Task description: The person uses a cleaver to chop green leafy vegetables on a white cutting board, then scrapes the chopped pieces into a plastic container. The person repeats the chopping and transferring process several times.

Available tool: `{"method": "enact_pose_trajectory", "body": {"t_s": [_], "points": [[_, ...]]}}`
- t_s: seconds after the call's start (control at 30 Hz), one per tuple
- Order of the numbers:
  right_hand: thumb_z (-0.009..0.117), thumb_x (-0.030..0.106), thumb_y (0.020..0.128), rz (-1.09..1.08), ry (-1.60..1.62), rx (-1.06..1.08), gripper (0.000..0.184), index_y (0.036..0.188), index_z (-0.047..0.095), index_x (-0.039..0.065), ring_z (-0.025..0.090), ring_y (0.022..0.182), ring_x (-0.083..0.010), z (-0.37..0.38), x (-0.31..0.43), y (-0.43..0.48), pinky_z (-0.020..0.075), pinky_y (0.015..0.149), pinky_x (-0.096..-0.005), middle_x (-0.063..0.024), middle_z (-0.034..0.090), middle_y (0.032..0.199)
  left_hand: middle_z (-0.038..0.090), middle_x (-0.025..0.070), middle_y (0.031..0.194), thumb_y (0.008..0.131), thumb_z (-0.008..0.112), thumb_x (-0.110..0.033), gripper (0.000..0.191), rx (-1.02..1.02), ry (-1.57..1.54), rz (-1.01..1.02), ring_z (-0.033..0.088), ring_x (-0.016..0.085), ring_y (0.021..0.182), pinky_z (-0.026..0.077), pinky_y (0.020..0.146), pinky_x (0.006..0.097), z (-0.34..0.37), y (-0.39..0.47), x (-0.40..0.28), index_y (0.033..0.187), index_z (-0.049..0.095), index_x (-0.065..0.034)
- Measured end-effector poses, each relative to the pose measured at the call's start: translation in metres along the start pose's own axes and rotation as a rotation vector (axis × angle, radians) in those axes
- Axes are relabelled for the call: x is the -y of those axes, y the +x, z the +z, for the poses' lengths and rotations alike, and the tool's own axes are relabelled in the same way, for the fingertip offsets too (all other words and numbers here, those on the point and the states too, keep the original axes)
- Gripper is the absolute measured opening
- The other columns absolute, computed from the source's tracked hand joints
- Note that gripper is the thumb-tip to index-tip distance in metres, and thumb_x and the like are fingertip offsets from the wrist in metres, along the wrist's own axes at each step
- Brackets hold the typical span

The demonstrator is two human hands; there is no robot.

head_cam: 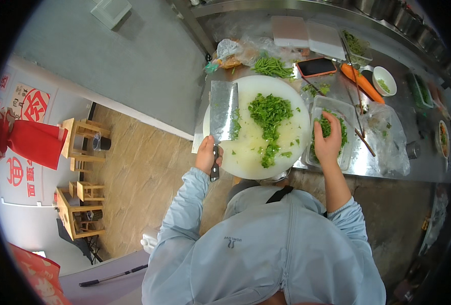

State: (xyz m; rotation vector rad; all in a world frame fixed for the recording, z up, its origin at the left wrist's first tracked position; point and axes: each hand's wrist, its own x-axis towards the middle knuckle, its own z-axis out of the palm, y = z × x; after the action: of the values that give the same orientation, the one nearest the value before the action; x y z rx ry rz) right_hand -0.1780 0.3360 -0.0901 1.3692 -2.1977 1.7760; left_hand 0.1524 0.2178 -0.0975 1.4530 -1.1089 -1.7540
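Note:
My left hand (206, 155) grips the dark handle of a cleaver (224, 110), whose broad blade lies over the left side of a round white cutting board (244, 160). Bits of green herb cling along the blade's right edge. On the board rests a heap of chopped leafy greens (270, 110), trailing down towards me with scattered bits around it. To the right, my right hand (328, 139) reaches into a clear plastic container (347, 160) of chopped greens (325, 127). Its fingers are curved over the greens; whether they pinch any is hidden.
Behind the board lie cut green beans (272, 68), a smartphone (317, 67) and plastic bags (248, 49). A carrot (362, 83), a white bowl (384, 81), chopsticks (364, 142) and a crumpled plastic bag (389, 141) are on the steel counter to the right. A grey wall (134, 68) borders the left.

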Motion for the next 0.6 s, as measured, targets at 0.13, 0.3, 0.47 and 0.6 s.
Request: {"method": "enact_pose_trajectory", "body": {"t_s": [0.13,0.3,0.47,0.6], "points": [[0.066,0.011,0.084,0.005,0.066,0.101,0.035,0.117,0.057,0.003,0.056,0.112,-0.0328,0.038,0.006,-0.007,0.0426,0.098,-0.0392,-0.0159,0.058,0.12,0.053,0.0066,0.062,0.102,0.04,-0.043,0.031,-0.027,0.002,-0.077,0.045,0.014,0.04,0.037,0.036,0.0291,-0.014,0.005,0.015,0.095,0.046,-0.0131],[0.064,0.022,0.088,0.086,-0.002,0.138,0.049,0.128,0.048,0.0,0.042,0.127,-0.0391,0.095,-0.01,-0.014,0.0326,0.108,-0.0446,-0.0238,0.046,0.134,0.052,0.0064,0.062,0.102,0.039,-0.042,0.032,0.005,0.007,-0.142,0.044,0.014,0.039,0.037,0.037,0.0294,-0.009,0.018,0.027,0.097,0.048,-0.0117],[0.06,0.042,0.09,0.368,-0.299,0.114,0.074,0.144,0.03,0.002,0.022,0.14,-0.0408,0.135,-0.014,-0.015,0.0186,0.115,-0.049,-0.028,0.027,0.147,0.052,0.0063,0.062,0.103,0.035,-0.041,0.035,0.072,0.227,-0.177,0.043,0.014,0.04,0.038,0.038,0.0294,-0.001,0.032,0.019,0.104,0.05,-0.0091],[0.057,0.047,0.09,0.314,-0.454,0.139,0.078,0.146,0.027,0.003,0.018,0.142,-0.0397,0.155,-0.021,-0.012,0.0133,0.117,-0.048,-0.0277,0.025,0.149,0.051,0.007,0.059,0.104,0.035,-0.038,0.035,0.051,0.452,-0.124,0.045,0.015,0.038,0.041,0.037,0.0316,0.014,0.045,0.013,0.094,0.047,-0.0063]]}}
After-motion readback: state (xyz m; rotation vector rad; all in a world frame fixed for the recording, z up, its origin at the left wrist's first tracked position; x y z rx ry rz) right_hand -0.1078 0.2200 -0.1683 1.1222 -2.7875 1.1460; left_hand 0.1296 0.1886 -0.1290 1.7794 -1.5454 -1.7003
